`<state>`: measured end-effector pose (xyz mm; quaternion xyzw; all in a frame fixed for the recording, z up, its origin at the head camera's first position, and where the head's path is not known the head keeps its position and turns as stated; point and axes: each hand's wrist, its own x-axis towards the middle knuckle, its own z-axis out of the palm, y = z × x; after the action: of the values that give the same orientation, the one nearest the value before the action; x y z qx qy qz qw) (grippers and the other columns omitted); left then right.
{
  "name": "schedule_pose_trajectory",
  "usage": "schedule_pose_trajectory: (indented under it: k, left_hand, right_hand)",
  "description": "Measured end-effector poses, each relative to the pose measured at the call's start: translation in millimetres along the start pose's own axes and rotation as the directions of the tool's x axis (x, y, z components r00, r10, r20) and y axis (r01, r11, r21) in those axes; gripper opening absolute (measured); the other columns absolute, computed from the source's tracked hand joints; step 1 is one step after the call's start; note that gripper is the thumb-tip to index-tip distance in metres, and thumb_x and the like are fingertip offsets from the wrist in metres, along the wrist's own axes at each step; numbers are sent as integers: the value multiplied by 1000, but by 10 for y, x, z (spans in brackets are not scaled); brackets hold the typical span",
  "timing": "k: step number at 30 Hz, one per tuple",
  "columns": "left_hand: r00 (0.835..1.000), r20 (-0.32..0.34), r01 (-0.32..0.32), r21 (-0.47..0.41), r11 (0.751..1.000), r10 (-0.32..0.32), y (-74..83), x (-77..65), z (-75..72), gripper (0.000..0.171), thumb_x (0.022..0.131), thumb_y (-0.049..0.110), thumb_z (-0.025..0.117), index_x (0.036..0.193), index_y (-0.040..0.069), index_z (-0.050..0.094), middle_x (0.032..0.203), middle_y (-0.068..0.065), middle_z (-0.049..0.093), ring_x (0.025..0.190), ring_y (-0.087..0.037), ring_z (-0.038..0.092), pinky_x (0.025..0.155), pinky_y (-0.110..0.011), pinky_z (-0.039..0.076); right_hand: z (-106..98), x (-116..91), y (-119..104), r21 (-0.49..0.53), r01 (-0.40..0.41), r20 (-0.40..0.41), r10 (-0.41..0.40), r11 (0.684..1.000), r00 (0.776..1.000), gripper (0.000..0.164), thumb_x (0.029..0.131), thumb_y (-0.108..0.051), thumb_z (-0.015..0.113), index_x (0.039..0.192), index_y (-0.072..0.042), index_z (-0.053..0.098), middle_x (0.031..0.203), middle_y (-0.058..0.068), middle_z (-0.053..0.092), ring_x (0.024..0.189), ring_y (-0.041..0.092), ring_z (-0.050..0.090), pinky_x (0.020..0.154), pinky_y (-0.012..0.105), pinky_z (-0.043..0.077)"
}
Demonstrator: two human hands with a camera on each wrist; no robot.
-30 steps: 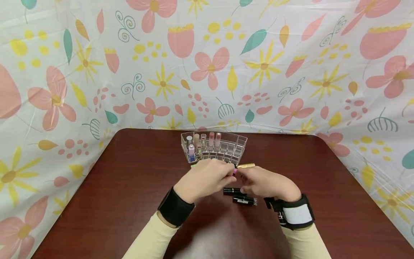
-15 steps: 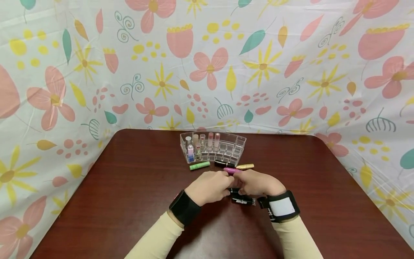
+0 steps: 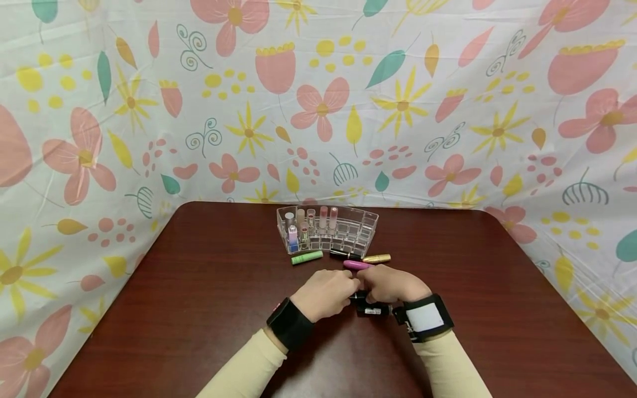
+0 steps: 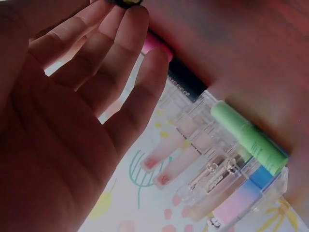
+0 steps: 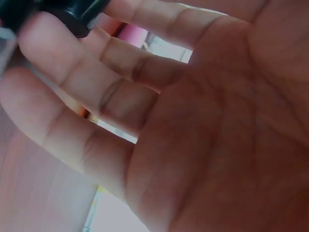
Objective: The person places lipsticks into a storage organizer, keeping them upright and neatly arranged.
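My left hand [image 3: 325,291] and right hand [image 3: 393,284] meet over the table, their fingertips close together. Between them is a black lipstick tube [image 5: 79,17], mostly covered; the fingertips of both hands pinch it. In the left wrist view a dark end with a gold glint shows at the fingertips. Just below the right hand lies another black tube [image 3: 372,310] with a white label. Beyond the hands lie a magenta tube [image 3: 355,265], partly covered by the right hand, a black tube [image 3: 343,255], a gold tube [image 3: 376,258] and a green tube [image 3: 307,257].
A clear fan-shaped organizer [image 3: 365,235] stands behind the loose tubes. Several lipsticks, among them a pink-and-blue tube [image 3: 292,237], stand upright in its left and middle slots. A flowered cloth [image 3: 318,110] hangs behind the dark red table [image 3: 199,309].
Both hands came back toward me from the magenta tube to the black tubes. The magenta tube now lies in front of the organizer, out of the left fingers. Over the last half second the hands barely moved.
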<state>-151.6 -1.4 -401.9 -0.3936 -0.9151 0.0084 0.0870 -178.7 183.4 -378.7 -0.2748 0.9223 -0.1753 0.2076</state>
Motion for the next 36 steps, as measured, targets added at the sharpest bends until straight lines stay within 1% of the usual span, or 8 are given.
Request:
schedule_pose_trajectory:
  k: [6, 10, 15, 21, 24, 26, 31, 36]
  left_hand:
    - [1000, -19, -9, 8, 1000, 10, -23, 5, 80, 18, 85, 22, 82, 100, 25, 71, 92, 6, 69, 83, -7, 68, 65, -27, 58]
    - [1000, -25, 0, -18, 1000, 0, -91, -1, 44, 14, 88, 22, 79, 99, 23, 70, 94, 6, 69, 83, -7, 68, 64, -27, 57]
    - [998, -63, 4, -84, 996, -10, -244, -36, -171, 11, 95, 18, 70, 106, 17, 69, 99, 2, 69, 84, -11, 68, 66, -26, 55]
    - [993, -113, 13, -246, 969, -42, -394, -149, -513, 22, 100, 18, 65, 122, 13, 67, 110, -1, 67, 93, -11, 67, 78, -24, 55]
    - [982, -178, 11, -295, 955, -66, -432, -225, -670, 25, 101, 18, 64, 125, 14, 66, 112, 0, 64, 94, -9, 65, 80, -23, 55]
    - [963, -256, -7, -315, 949, -78, -457, -283, -761, 24, 101, 17, 64, 125, 15, 66, 111, 2, 64, 93, -8, 64, 81, -22, 54]
    - [879, -471, -75, -288, 955, -73, -434, -439, -1040, 20, 103, 17, 61, 122, 14, 68, 110, 4, 65, 97, -7, 63, 84, -20, 54]
    - [793, -605, -121, -278, 953, -76, -368, -570, -1360, 22, 103, 17, 60, 123, 11, 68, 112, 1, 66, 96, -9, 62, 83, -20, 53]
  right_hand:
    - [6, 35, 8, 5, -15, 7, 15, 1000, 1000, 21, 78, 10, 67, 87, -9, 64, 71, -7, 45, 63, 9, 42, 58, 22, 33]
    - [-37, 15, -17, 2, 18, -5, -18, 1000, 1000, 18, 83, 9, 64, 87, -9, 62, 73, -5, 48, 61, 8, 45, 55, 22, 37]
    - [-158, -61, -87, -60, 145, -112, -151, 988, 982, 18, 86, 9, 55, 87, -9, 62, 77, -1, 53, 67, 8, 46, 62, 23, 39]
    - [-325, -222, -261, -108, 179, -311, -205, 978, 928, 17, 96, 1, 60, 104, -12, 69, 95, -1, 68, 82, 9, 57, 72, 28, 49]
    - [-386, -324, -361, -111, 199, -416, -228, 974, 880, 22, 95, -1, 65, 113, -11, 70, 102, -1, 69, 84, 8, 61, 74, 29, 53]
    - [-424, -389, -430, -131, 234, -491, -268, 963, 829, 26, 92, 0, 69, 116, -9, 69, 106, 0, 70, 84, 8, 62, 73, 29, 55]
    - [-520, -573, -626, -196, 346, -643, -386, 918, 661, 38, 83, 5, 78, 117, -10, 69, 107, -3, 71, 81, 5, 67, 70, 21, 57]
    - [-658, -757, -893, -186, 414, -726, -408, 891, 553, 42, 80, 7, 81, 116, -12, 70, 103, -4, 72, 82, 1, 68, 71, 13, 56]
